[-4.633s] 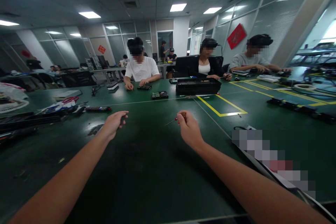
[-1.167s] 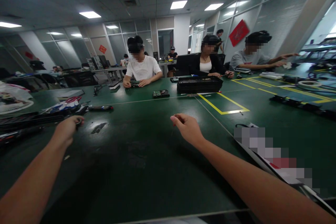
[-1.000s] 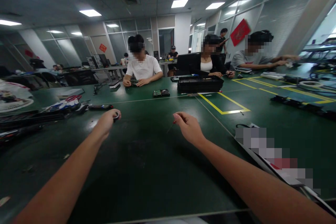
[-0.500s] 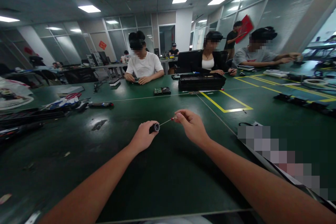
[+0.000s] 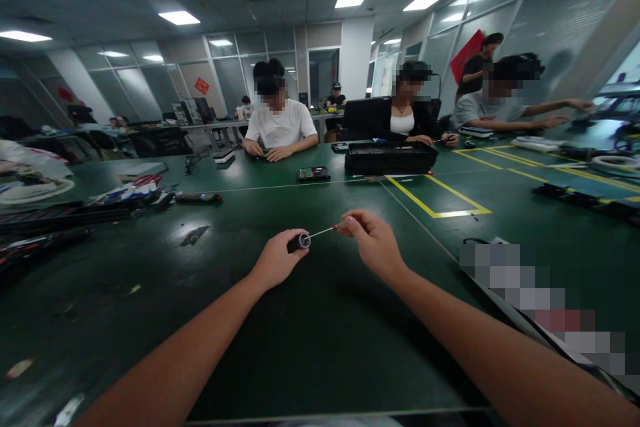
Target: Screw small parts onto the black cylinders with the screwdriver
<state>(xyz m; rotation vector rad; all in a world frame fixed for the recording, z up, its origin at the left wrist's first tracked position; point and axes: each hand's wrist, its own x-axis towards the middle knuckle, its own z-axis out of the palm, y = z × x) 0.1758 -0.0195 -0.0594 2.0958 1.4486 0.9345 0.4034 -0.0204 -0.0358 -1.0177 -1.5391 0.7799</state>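
My left hand [image 5: 278,259] is closed round a short black cylinder [image 5: 299,242] whose round, pale-rimmed end faces me and to the right. In my right hand [image 5: 376,243] a small screwdriver [image 5: 323,232] with a thin metal shaft and a red-and-clear handle is pinched between thumb and fingers. Its shaft points left, and the tip meets the rimmed end of the cylinder. Whether the tip goes inside is too small to tell. Both hands are held over the green table [image 5: 320,340], and my left fingers hide most of the cylinder.
Ahead lie a green circuit board [image 5: 314,173] and a long black bin [image 5: 391,157]. Tools and cables [image 5: 131,192] spread at the left, near a dark pen-like tool [image 5: 199,198]. Black parts [image 5: 583,199] lie at the right. Several people sit across the table.
The screwdriver tip has shifted from the cylinder's right edge onto its rimmed end. My view has turned slightly left. A co-worker at the right has moved an arm.
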